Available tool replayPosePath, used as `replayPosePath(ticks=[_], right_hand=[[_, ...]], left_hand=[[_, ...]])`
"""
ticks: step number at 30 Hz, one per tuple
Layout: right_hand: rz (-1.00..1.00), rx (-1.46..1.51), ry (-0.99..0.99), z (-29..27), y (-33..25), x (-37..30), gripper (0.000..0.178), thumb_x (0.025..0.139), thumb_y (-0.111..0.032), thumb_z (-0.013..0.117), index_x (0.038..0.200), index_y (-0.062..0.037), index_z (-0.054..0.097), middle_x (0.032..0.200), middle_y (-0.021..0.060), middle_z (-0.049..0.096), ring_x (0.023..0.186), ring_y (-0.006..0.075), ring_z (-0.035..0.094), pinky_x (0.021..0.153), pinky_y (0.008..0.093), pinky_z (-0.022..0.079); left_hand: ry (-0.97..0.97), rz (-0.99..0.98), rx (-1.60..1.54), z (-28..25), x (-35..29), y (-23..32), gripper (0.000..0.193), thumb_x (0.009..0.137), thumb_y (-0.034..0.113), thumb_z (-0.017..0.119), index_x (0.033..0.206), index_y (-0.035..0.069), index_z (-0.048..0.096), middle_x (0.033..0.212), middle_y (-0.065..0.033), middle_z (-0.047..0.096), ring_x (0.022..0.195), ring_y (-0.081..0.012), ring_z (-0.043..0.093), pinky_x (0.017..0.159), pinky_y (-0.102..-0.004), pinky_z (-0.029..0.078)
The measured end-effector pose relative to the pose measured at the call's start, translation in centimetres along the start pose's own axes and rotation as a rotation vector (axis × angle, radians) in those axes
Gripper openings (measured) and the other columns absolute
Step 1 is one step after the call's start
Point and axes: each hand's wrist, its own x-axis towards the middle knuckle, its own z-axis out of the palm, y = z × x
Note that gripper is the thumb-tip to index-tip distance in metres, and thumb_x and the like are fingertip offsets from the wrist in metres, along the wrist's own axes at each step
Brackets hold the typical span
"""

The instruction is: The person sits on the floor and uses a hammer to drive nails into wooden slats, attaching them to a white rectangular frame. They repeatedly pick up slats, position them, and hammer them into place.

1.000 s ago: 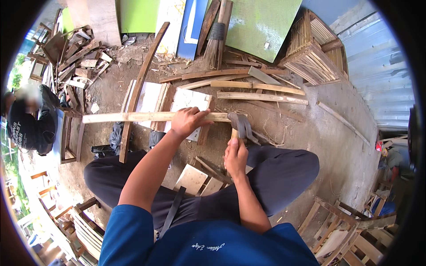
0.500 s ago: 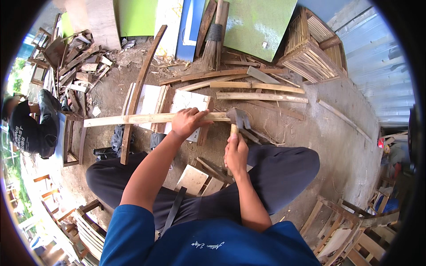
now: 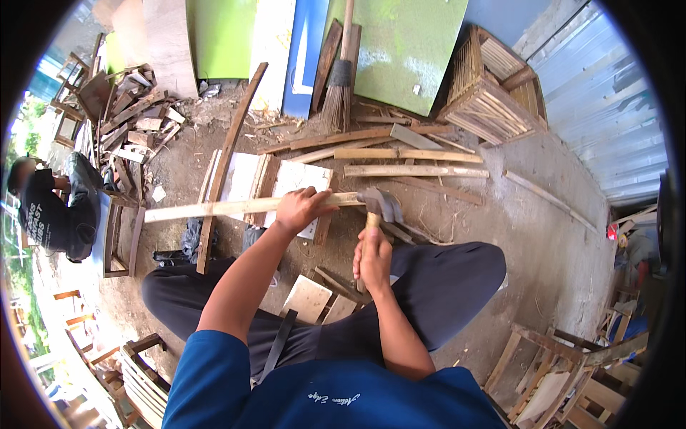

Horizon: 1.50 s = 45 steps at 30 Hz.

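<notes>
My left hand (image 3: 304, 209) is closed over a long pale wooden strip (image 3: 229, 208), near its right end. The strip lies roughly crosswise over a low wooden block with a white top (image 3: 306, 177). In my right hand (image 3: 374, 259) is a claw hammer (image 3: 371, 223), gripped by its wooden handle. Its metal head is at the strip's right end; whether a nail is caught there is too small to tell. A long darker wooden bar (image 3: 232, 139) runs beneath the strip, to the left of my left hand.
Several loose planks (image 3: 414, 171) lie beyond the hammer. A broom (image 3: 337, 100) leans by green boards. A scrap wood pile (image 3: 136, 114) is at far left, near a seated person (image 3: 57, 207). A slatted wooden frame (image 3: 496, 89) stands at far right. Wood pieces (image 3: 309, 299) lie between my legs.
The whole view has shifted slightly. The strip's left end has dropped a little against its right end. The hammer's handle is tilted a bit differently; both hands keep their holds.
</notes>
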Motion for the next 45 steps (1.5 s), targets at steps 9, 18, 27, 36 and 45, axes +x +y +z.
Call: replayPosePath(ticks=[9,18,27,36,45], right_hand=[[-0.073,-0.108,-0.251,-6.1,-11.3,-3.6,0.034,0.109,-0.030,0.052,0.123,-0.0001,0.058,0.065,0.0018,0.053,0.048,0.0084,0.050,0.042,0.0246,0.042],[0.165,-0.259,-0.816,-6.4,-15.7,-1.8,0.037,0.109,-0.025,0.052,0.130,0.0051,0.056,0.080,0.0071,0.067,0.046,0.0076,0.055,0.040,0.0238,0.046],[0.268,-0.126,-1.038,-7.5,-13.6,-1.1,0.040,0.111,-0.026,0.049,0.132,0.0067,0.055,0.078,0.0077,0.063,0.045,0.0084,0.055,0.039,0.0232,0.046],[0.279,-0.092,-1.022,-8.0,-14.2,-1.5,0.043,0.111,-0.027,0.049,0.139,0.0056,0.053,0.075,0.0063,0.061,0.044,0.0078,0.054,0.038,0.0232,0.045],[0.271,-0.074,-1.016,-8.1,-14.1,-1.5,0.043,0.110,-0.025,0.049,0.141,0.0052,0.053,0.074,0.0054,0.061,0.043,0.0075,0.053,0.036,0.0226,0.044]], left_hand=[[-0.109,-0.151,-0.097,-6.1,3.2,1.4,0.037,0.097,0.047,0.069,0.115,0.015,0.077,0.087,-0.0139,0.073,0.075,-0.0342,0.072,0.067,-0.0455,0.059],[-0.198,-0.472,-0.507,-13.3,7.1,5.2,0.047,0.107,0.040,0.060,0.095,-0.003,0.076,0.060,-0.0106,0.062,0.055,-0.0150,0.053,0.057,-0.0399,0.047],[-0.542,-0.390,-0.578,-15.1,5.8,8.9,0.055,0.111,0.041,0.048,0.088,-0.006,0.065,0.059,-0.0108,0.047,0.060,-0.0180,0.042,0.059,-0.0414,0.041],[-0.594,-0.330,-0.615,-15.2,6.2,9.5,0.055,0.111,0.043,0.050,0.092,-0.007,0.064,0.058,-0.0132,0.042,0.062,-0.0161,0.037,0.058,-0.0413,0.039],[-0.588,-0.255,-0.574,-14.9,6.2,9.4,0.054,0.110,0.041,0.050,0.090,-0.007,0.065,0.057,-0.0162,0.048,0.059,-0.0176,0.039,0.059,-0.0417,0.041]])
